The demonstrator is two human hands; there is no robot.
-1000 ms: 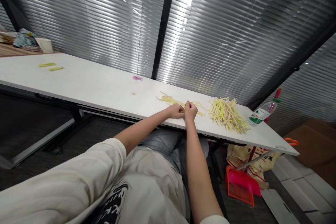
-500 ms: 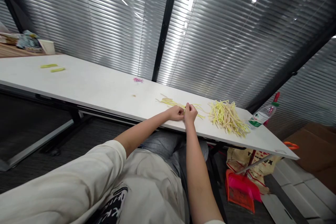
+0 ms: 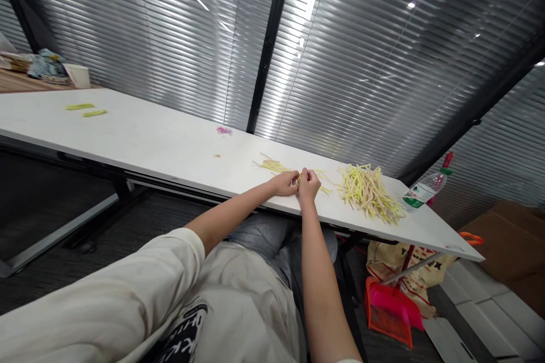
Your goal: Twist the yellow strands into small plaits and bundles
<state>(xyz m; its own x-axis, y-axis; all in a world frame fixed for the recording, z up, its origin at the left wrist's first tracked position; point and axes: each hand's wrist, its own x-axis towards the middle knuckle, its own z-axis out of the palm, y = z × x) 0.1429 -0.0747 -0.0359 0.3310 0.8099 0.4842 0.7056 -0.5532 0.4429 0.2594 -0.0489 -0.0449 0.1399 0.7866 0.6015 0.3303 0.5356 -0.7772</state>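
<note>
My left hand (image 3: pixel 284 183) and my right hand (image 3: pixel 309 185) are close together near the front edge of the white table (image 3: pixel 170 150). The fingers of both are closed around a yellow strip (image 3: pixel 299 178), mostly hidden between them. Loose pale yellow strips (image 3: pixel 272 165) lie just behind my left hand, and a few more show to the right of my right hand. Farther right sits a large heap of yellow and beige strips (image 3: pixel 368 193).
A plastic bottle (image 3: pixel 421 191) lies tilted by the heap. Pink bits (image 3: pixel 223 130) are near the back edge. Two green-yellow pieces (image 3: pixel 94 113) and a white cup (image 3: pixel 78 75) are at the far left. A red dustpan (image 3: pixel 392 309) stands on the floor.
The fingers of my left hand have shifted slightly, and a bit of yellow now shows between the hands. Otherwise the table looks the same.
</note>
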